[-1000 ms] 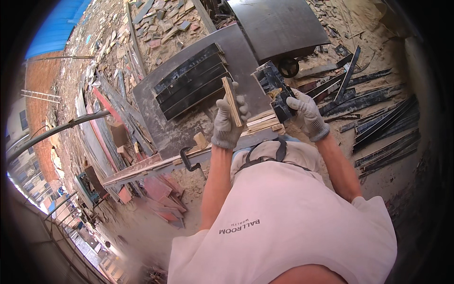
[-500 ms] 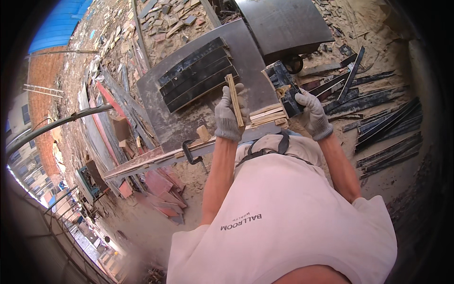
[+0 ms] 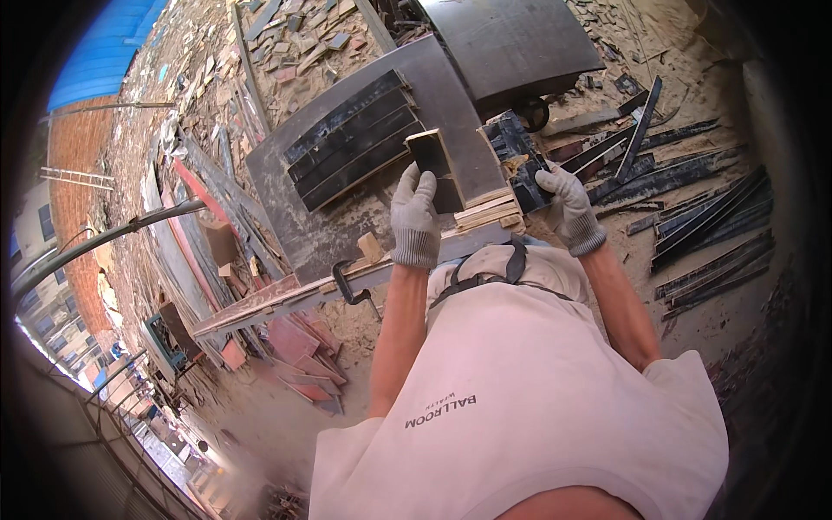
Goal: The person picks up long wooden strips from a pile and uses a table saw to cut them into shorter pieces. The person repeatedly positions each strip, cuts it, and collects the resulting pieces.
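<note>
My left hand (image 3: 413, 217), in a grey knit glove, grips a short black-faced plywood piece (image 3: 431, 158) above the work table (image 3: 290, 234). Its dark face shows, with a pale cut edge on top. My gloved right hand (image 3: 568, 201) is closed on the outer side of some scuffed black board pieces (image 3: 513, 149) at the table's right edge; its fingertips are partly hidden. Between the hands, pale-edged plywood strips (image 3: 485, 211) lie stacked at the near edge. Beyond my left hand, several long black panels (image 3: 351, 139) lie side by side on the tabletop.
A black C-clamp (image 3: 345, 284) grips the near table rail beside a small wood block (image 3: 371, 248). A second dark-topped table (image 3: 516, 43) stands beyond. Long black strips (image 3: 711, 221) lie on the ground at right; scrap boards (image 3: 303, 351) pile at left.
My left hand has turned the plywood piece, so its black face shows instead of its layered edges. My right hand has hardly moved.
</note>
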Demonstrator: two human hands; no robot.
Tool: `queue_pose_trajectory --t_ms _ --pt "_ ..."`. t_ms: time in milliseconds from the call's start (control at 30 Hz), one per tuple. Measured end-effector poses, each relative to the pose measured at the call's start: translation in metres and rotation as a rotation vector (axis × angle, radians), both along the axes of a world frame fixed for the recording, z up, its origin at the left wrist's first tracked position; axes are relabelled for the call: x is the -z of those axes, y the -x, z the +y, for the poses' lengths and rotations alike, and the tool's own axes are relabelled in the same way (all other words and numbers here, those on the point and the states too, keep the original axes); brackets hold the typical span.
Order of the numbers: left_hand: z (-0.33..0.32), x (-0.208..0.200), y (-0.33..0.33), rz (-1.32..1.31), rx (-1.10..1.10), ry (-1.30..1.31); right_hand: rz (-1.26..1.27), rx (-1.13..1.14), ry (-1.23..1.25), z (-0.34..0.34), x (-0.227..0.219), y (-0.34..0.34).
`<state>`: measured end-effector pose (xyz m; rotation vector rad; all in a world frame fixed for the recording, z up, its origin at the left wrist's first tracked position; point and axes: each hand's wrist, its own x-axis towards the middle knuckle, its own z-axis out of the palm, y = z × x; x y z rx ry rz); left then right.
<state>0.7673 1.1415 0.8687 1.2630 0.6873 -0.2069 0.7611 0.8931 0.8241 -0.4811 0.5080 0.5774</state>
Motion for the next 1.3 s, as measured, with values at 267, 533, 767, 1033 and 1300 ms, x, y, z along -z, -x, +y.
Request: queue_pose_trajectory --t_ms 267,533,767,1033,1300 --pt "0.012 -0.007 0.003 0.166 -0.083 0.370 -0.138 -0.253 0.518 0.033 0.051 0.005" --pt "0.023 -0.041 0.009 0.101 0.437 -0.512 -0.703 -0.480 1.317 0.089 0.053 -0.024" --pt "-0.003 -0.053 0.004 -0.345 0.784 -1.023 -1.367 -0.945 1.434 0.080 -0.051 -0.063" --pt "-0.030 -0.050 0.027 -0.352 0.818 -1.268 -1.262 -0.481 1.359 0.065 -0.039 -0.045" --pt "-0.020 -0.048 0.021 -0.415 0.799 -0.955 -1.186 -0.527 1.046 0.055 -0.024 -0.033"
